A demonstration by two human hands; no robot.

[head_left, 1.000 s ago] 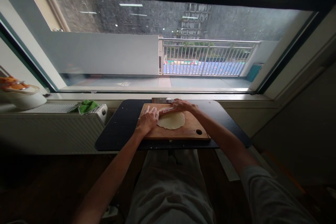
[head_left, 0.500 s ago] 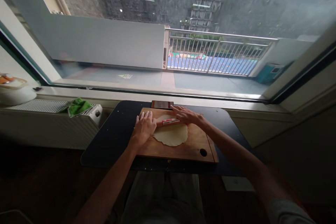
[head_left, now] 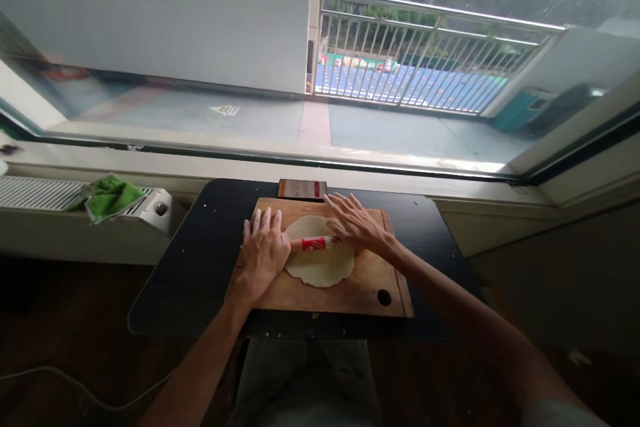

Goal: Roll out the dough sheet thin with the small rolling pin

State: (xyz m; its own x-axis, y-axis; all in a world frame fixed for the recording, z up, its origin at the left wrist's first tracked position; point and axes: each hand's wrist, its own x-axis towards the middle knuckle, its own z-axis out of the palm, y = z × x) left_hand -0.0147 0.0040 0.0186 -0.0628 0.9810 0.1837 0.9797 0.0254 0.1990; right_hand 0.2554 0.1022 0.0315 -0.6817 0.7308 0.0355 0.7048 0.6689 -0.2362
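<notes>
A thin, roughly round sheet of dough [head_left: 320,272] lies on a wooden cutting board [head_left: 350,300]. Across its middle rests a rolling pin [head_left: 314,243] with a red and white label. On the pin's left end my left hand [head_left: 264,247] presses with its palm, the fingers stretched forward and floury. My right hand [head_left: 356,223] lies over the right end, flat and open with fingers spread, and covers that end. Neither hand's fingers wrap round the pin.
The board sits on a black table [head_left: 185,280] by a window. A phone [head_left: 302,189] lies behind the board, its screen lit. To the left, a green cloth [head_left: 113,197] is draped on a white radiator [head_left: 75,220]. A white cable [head_left: 95,401] runs along the floor.
The rolling pin has moved toward me over the dough, both hands with it, and its label has turned to show more red. My view has tilted down.
</notes>
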